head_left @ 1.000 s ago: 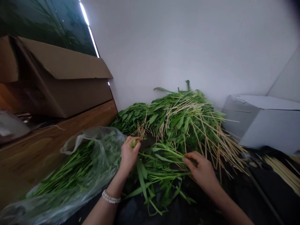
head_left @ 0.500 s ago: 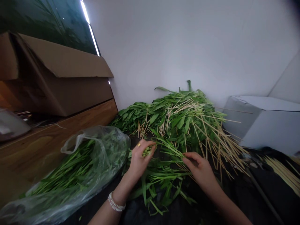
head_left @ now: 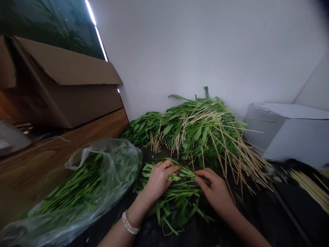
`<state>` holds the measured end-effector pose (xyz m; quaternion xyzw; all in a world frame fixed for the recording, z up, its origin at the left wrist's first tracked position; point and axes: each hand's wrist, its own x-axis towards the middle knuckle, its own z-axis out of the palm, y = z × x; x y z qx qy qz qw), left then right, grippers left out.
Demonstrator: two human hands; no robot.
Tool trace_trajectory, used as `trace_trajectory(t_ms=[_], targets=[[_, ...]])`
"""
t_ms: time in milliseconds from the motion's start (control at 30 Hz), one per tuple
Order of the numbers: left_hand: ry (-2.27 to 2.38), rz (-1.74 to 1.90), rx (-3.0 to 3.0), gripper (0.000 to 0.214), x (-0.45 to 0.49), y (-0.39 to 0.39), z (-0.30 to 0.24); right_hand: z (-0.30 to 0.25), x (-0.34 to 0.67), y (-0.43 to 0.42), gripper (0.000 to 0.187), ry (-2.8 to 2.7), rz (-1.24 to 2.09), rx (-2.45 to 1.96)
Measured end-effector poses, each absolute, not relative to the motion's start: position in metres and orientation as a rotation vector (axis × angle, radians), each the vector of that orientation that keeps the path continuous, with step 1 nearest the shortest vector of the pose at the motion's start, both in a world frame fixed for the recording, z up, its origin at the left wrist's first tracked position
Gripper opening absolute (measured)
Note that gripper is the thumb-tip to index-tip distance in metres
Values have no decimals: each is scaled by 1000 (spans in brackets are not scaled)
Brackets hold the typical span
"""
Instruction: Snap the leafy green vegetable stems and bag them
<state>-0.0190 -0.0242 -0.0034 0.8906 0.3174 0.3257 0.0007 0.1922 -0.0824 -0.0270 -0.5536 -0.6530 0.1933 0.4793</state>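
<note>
Curled around a small bunch of leafy green stems (head_left: 174, 177), my left hand (head_left: 160, 176) shows the pale cut ends poking out by the thumb. It wears a gold ring, with a beaded bracelet at the wrist. My right hand (head_left: 212, 185) pinches green stalks (head_left: 189, 171) between thumb and fingertips, just right of the left hand. Beneath both hands lies a loose heap of long-leaved greens (head_left: 177, 202) on a black surface. Behind them rises a large pile of greens (head_left: 197, 127) mounted on thin wooden skewers (head_left: 241, 161), their bare ends pointing right and forward.
A clear plastic bag (head_left: 123, 171) of greens lies open at left. Beyond it, a cardboard box (head_left: 77, 103) rests on a wooden ledge (head_left: 110, 125). At right are a white box (head_left: 303, 137) and a bundle of bare skewers (head_left: 308, 187). A white wall stands behind.
My left hand has moved right and slightly down, closer to the right hand. My right hand has shifted slightly left; the stalks it pinches now sit lower, over the loose heap.
</note>
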Motion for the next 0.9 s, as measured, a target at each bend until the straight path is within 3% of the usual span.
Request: trace_trajectory(t_ms=[267, 467, 667, 900], targets=[[997, 750, 2996, 18, -16, -28, 1, -27, 189, -83, 16, -1676, 381, -1336], [1040, 752, 2978, 12, -17, -30, 3, -26, 189, -84, 18, -1738, 305, -1354], [1127, 985, 2692, 10, -12, -31, 0, -23, 185, -87, 17, -1783, 249, -1411], [1398, 1582, 2041, 12, -35, -7, 7, -30, 201, -77, 23, -1460, 476, -1428]])
